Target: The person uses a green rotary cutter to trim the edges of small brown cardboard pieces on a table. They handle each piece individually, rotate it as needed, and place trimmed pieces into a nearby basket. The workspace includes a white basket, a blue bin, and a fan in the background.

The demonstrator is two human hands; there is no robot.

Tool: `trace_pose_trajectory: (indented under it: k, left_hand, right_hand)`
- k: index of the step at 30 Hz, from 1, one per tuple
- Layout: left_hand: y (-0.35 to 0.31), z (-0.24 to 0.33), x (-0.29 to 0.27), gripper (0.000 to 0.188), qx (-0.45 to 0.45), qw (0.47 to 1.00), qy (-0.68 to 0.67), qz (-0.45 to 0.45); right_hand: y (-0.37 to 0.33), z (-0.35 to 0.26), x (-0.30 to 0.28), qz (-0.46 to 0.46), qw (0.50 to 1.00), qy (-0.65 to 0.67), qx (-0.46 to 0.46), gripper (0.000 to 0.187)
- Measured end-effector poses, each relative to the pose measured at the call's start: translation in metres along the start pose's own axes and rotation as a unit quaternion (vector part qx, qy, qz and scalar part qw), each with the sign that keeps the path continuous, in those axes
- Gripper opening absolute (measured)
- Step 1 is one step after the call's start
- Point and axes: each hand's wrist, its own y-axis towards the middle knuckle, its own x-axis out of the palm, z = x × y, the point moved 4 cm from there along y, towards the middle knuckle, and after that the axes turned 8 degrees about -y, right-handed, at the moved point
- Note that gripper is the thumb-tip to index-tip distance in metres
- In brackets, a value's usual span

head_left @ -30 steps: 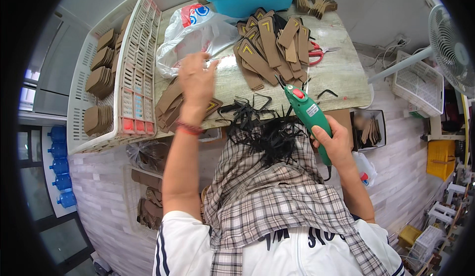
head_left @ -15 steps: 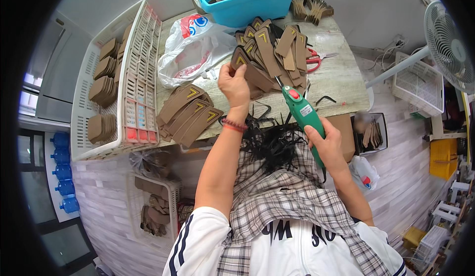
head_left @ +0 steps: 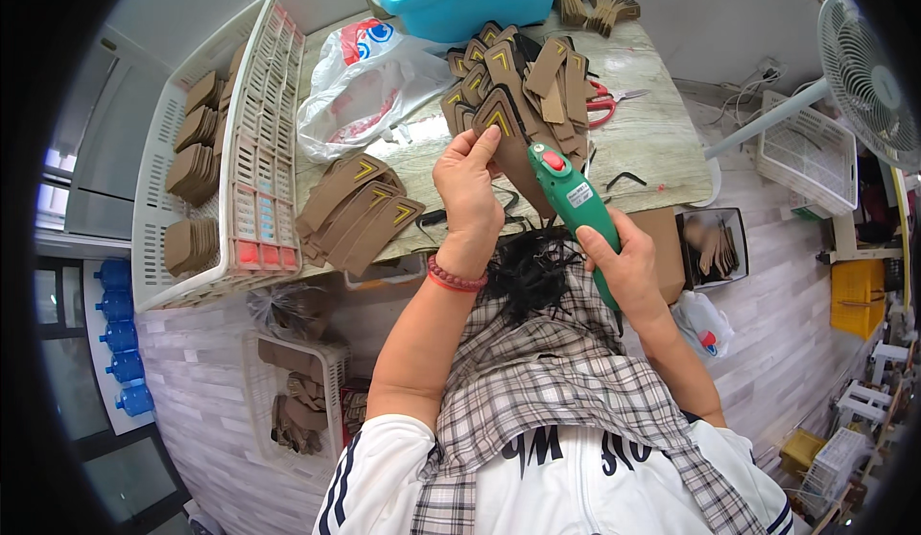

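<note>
My left hand (head_left: 468, 182) pinches the edge of a long brown strap piece (head_left: 518, 163) with a yellow V mark and a black rim. My right hand (head_left: 625, 259) is wrapped round a green hand-held electric tool (head_left: 578, 207) with a red button. The front end of the tool is at the piece's right edge; its tip is hard to make out. Beyond both hands lies a heap of similar brown pieces (head_left: 502, 58). More marked pieces (head_left: 357, 211) lie fanned out to the left. Thin black scraps (head_left: 530, 271) are bunched on my plaid apron (head_left: 518, 381).
Red-handled scissors (head_left: 602, 105) lie right of the heap. A blue tub (head_left: 470, 2) and a white plastic bag (head_left: 384, 79) are at the back. A white crate (head_left: 264, 142) holding brown stacks borders the left side. On the right stands a fan (head_left: 871, 79).
My left hand has drawn the marked brown piece off the heap, toward me and to the right. The green tool has shifted slightly left and now meets its edge.
</note>
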Motion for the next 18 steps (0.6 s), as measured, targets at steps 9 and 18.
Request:
trace_pose_trajectory:
  k: [9,18]
  left_hand:
    - [-0.015,-0.014,0.005,0.005,-0.038,0.999,0.006,0.000]
    - [-0.028,-0.023,0.003,0.008,-0.047,0.998,0.038,-0.033]
  right_hand:
    - [0.001,0.000,-0.003,0.010,1.000,0.011,-0.012,0.037]
    - [0.002,-0.005,-0.007,0.022,0.999,0.037,-0.010,0.033]
